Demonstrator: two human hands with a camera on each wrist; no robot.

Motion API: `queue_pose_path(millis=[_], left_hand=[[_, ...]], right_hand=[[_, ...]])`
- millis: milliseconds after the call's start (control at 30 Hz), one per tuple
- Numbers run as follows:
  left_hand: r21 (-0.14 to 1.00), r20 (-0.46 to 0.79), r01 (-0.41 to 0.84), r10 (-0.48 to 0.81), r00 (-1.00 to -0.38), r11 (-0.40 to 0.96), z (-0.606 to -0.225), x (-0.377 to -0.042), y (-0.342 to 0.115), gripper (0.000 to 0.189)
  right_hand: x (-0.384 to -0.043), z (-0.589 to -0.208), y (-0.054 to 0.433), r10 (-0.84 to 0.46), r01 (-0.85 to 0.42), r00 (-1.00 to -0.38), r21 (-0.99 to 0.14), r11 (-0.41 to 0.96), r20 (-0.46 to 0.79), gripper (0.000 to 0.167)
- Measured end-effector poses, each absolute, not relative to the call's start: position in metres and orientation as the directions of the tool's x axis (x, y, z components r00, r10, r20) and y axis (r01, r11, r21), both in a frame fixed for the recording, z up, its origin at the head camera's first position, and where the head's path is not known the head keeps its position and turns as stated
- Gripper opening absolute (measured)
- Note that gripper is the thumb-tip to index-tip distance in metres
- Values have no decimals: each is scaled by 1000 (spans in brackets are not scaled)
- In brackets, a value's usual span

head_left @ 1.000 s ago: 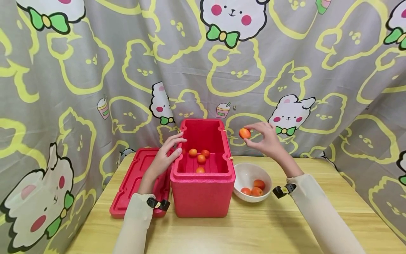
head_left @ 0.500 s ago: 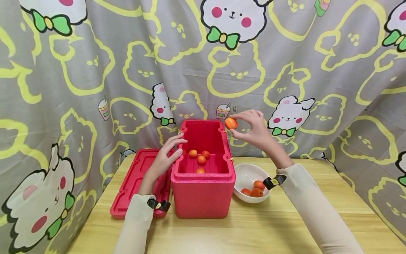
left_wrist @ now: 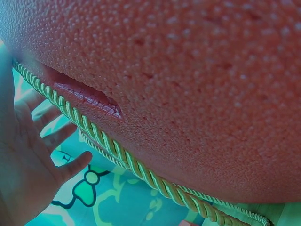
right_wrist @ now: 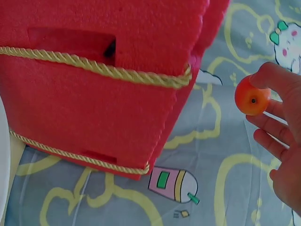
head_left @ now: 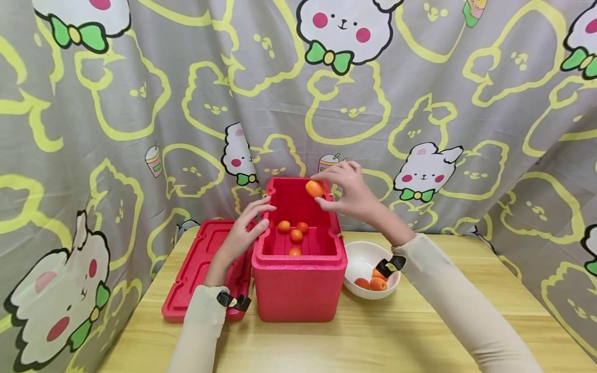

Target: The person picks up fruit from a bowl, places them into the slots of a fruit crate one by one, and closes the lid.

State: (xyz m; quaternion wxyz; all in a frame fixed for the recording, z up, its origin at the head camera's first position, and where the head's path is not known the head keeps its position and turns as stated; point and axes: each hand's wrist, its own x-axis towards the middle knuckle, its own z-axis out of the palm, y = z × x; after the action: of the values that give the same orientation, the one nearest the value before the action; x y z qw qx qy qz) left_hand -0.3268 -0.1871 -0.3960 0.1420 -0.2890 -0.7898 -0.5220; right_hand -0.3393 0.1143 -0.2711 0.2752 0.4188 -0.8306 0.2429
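My right hand pinches a small orange-red fruit between thumb and fingertips, over the back right rim of the red foam box. In the right wrist view a dark spot marks the end of this fruit. My left hand rests at the box's left rim with fingers extended, holding nothing; in the left wrist view its fingers are spread beside the box wall. Several similar fruits lie on the box floor. More orange-red fruits sit in a white bowl right of the box.
A red lid lies on the wooden table, left of the box. Twisted gold rope runs along the box's outer side. Behind stands a grey patterned curtain. My right wrist strap overlaps the bowl in the head view.
My right hand has carried the pinched fruit leftward, from above the bowl's side to over the box's right rim. The left hand has stayed put.
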Motion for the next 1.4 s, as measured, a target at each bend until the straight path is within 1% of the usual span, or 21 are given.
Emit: queue_pose_path(millis=[400,533,700,867,1200,1400], left_hand=[[744,523,601,306,-795,291,-398,-327,-187,43],[744,523,600,303,-796,293,-397,-327,-187,43],[746,524,600,301,-797,290,-396,-328,-187,44],[739,534,611,305,-788,285,-397,-329,-187,43],[737,533,610,304,-790,293,-397,-328,-187,42],[733,533,609,301,-791,302,-397,-329,-187,41]], right_hand=[[-333,-287,92,-665,-855,-448,-68,514,598,40],[-333,-292,90,-680,-856,-442,-49,514,585,44],[-332,-293,91,-678,-846,-461,-53,530,573,49],[-335,-294,100,-657,-834,-484,-80,545,577,47],[-341,-306,133,-600,-813,-513,-122,570,614,43],[-342,-312,157,-557,-785,-549,-155,600,623,45]])
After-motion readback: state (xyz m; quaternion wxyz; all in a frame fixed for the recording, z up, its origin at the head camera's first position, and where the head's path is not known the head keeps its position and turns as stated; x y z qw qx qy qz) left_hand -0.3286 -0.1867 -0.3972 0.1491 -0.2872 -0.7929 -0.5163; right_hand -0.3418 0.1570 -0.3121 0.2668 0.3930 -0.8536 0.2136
